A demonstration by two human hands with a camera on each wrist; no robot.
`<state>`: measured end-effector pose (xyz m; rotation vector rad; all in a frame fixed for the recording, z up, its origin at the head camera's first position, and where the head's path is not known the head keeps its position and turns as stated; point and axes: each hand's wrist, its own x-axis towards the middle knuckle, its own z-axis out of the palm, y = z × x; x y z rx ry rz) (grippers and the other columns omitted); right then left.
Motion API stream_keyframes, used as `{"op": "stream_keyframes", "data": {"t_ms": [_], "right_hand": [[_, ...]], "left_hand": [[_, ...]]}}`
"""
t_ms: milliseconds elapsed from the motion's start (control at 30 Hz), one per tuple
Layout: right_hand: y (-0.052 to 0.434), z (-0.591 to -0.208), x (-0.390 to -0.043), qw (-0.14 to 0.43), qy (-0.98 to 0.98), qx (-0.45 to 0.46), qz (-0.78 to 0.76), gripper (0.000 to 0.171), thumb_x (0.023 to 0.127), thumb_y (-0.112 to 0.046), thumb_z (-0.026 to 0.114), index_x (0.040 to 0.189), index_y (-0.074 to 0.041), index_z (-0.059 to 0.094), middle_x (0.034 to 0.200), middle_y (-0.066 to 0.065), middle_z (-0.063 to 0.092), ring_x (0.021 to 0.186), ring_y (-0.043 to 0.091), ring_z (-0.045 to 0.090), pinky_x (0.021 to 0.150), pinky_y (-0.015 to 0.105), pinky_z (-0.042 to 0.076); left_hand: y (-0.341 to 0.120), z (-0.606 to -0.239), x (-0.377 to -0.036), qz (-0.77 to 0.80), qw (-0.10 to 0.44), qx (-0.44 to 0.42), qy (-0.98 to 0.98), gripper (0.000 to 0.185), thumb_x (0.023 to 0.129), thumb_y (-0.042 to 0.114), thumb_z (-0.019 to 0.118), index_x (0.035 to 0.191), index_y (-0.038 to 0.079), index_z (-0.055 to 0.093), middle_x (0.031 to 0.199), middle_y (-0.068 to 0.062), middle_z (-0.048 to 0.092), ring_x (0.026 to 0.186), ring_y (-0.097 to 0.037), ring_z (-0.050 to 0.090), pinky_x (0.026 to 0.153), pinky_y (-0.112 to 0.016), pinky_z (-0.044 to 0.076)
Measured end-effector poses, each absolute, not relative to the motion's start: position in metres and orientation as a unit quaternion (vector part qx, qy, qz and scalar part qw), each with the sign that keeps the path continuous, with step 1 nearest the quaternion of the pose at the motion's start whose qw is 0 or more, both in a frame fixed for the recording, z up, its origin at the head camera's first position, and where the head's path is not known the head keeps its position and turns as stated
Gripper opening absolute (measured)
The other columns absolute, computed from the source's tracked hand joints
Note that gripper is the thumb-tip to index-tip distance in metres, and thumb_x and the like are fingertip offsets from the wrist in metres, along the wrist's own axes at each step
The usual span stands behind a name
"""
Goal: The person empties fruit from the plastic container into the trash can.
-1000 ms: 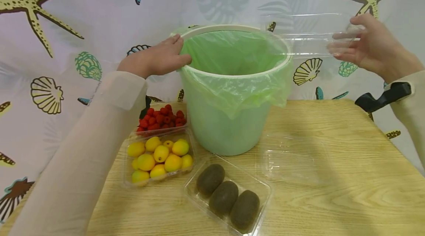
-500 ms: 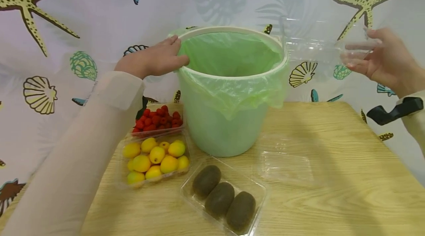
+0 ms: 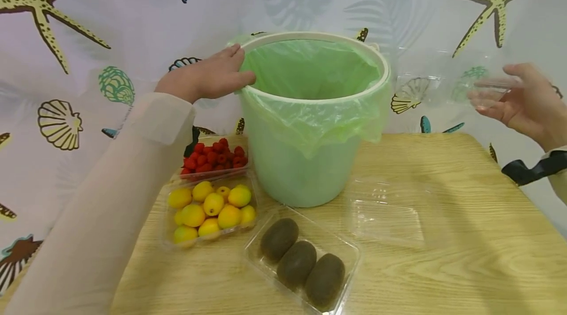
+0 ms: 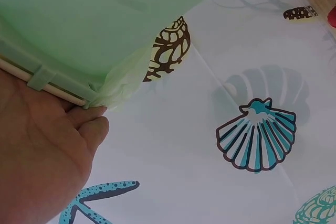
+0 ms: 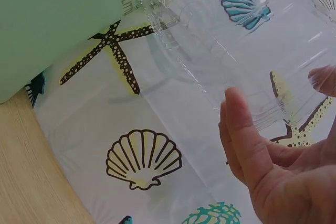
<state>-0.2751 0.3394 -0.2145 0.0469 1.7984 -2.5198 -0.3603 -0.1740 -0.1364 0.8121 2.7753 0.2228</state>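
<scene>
In the head view, my left hand is gripping the green bin by its left rim, while my right hand is holding a clear container right of the bin. Kiwis are lying near on the worktop. Left wrist: my hand is holding the rim, touching the liner. Right wrist: the container is sitting between my thumb and fingers.

One pale green, round plastic bin; one translucent green plastic liner; five transparent rectangular plastic containers. Around the bin: three oval brown kiwis, 6 o'clock; at least eleven oval yellow fruits, 8 o'clock; bumpy red raspberries, too heaped to count. One left hand; one right hand; one wooden counter.
</scene>
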Motion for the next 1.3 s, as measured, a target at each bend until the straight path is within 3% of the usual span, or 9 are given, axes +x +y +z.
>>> {"op": "stream_keyframes", "data": {"t_ms": [100,167,233,333,467,533,633,933,1300], "right_hand": [[0.339,-0.225,-0.273,0.030,0.573,0.015,-0.819,0.074,0.102,-0.035,0.035,0.145,-0.039,-0.025,0.154,0.005,0.022,0.092,0.017,0.070,0.075,0.029,0.058],[0.339,-0.232,-0.272,0.037,0.574,0.013,-0.818,0.074,0.102,-0.034,0.035,0.148,-0.031,-0.023,0.145,0.008,0.038,0.092,0.019,0.070,0.074,0.029,0.058],[0.341,-0.239,-0.271,0.042,0.571,0.008,-0.820,0.058,0.103,-0.032,0.035,0.153,-0.028,0.007,0.129,0.011,0.054,0.092,0.022,0.070,0.073,0.030,0.058],[0.341,-0.248,-0.269,0.049,0.589,-0.006,-0.807,0.048,0.103,-0.030,0.032,0.149,-0.019,0.026,0.100,0.004,0.066,0.094,0.021,0.070,0.072,0.029,0.058],[0.335,-0.259,-0.267,0.041,0.620,-0.006,-0.783,0.040,0.103,-0.030,0.033,0.141,-0.019,0.036,0.111,-0.002,0.060,0.095,0.016,0.069,0.072,0.028,0.057],[0.332,-0.265,-0.266,0.038,0.623,-0.004,-0.782,0.023,0.103,-0.029,0.035,0.122,-0.020,0.044,0.118,-0.002,0.054,0.095,0.016,0.069,0.073,0.028,0.058],[0.329,-0.276,-0.265,0.047,0.612,-0.010,-0.789,0.016,0.103,-0.027,0.035,0.116,-0.019,0.039,0.120,-0.003,0.050,0.096,0.017,0.069,0.075,0.029,0.058],[0.325,-0.307,-0.262,0.109,0.584,-0.055,-0.803,0.032,0.105,-0.018,0.030,0.111,-0.010,0.060,0.108,0.002,0.068,0.097,0.018,0.068,0.080,0.033,0.057],[0.320,-0.340,-0.261,0.144,0.561,-0.045,-0.814,0.030,0.104,-0.018,0.031,0.110,-0.014,0.060,0.109,0.005,0.066,0.100,0.020,0.068,0.083,0.035,0.057]], "left_hand": [[-0.174,-0.136,-0.360,0.076,0.124,0.273,0.951,0.075,0.093,0.037,0.021,0.149,-0.002,-0.010,0.156,-0.019,-0.020,0.146,-0.035,-0.015,0.119,-0.052,0.002],[-0.174,-0.136,-0.359,0.077,0.124,0.272,0.951,0.074,0.093,0.037,0.021,0.149,-0.002,-0.010,0.157,-0.018,-0.020,0.146,-0.035,-0.015,0.119,-0.053,0.002],[-0.174,-0.136,-0.359,0.077,0.124,0.271,0.951,0.074,0.094,0.037,0.020,0.149,-0.001,-0.011,0.157,-0.018,-0.020,0.146,-0.035,-0.015,0.118,-0.053,0.002],[-0.174,-0.136,-0.358,0.076,0.123,0.271,0.952,0.074,0.094,0.037,0.020,0.149,-0.001,-0.011,0.157,-0.017,-0.020,0.146,-0.035,-0.015,0.118,-0.053,0.001],[-0.175,-0.136,-0.359,0.075,0.122,0.273,0.951,0.074,0.093,0.037,0.020,0.149,-0.001,-0.011,0.157,-0.018,-0.020,0.146,-0.035,-0.015,0.119,-0.053,0.001],[-0.176,-0.137,-0.359,0.076,0.120,0.275,0.951,0.075,0.093,0.037,0.021,0.149,-0.001,-0.011,0.157,-0.018,-0.020,0.146,-0.035,-0.015,0.119,-0.052,0.001],[-0.177,-0.137,-0.359,0.076,0.120,0.277,0.950,0.075,0.093,0.037,0.021,0.149,-0.002,-0.010,0.156,-0.019,-0.020,0.146,-0.035,-0.015,0.119,-0.052,0.002],[-0.177,-0.138,-0.360,0.074,0.117,0.279,0.950,0.076,0.093,0.037,0.022,0.149,-0.003,-0.009,0.156,-0.019,-0.019,0.146,-0.035,-0.015,0.119,-0.051,0.002],[-0.178,-0.138,-0.358,0.085,0.114,0.274,0.951,0.076,0.093,0.037,0.022,0.149,-0.001,-0.010,0.157,-0.017,-0.020,0.146,-0.034,-0.015,0.119,-0.052,0.002]]}}
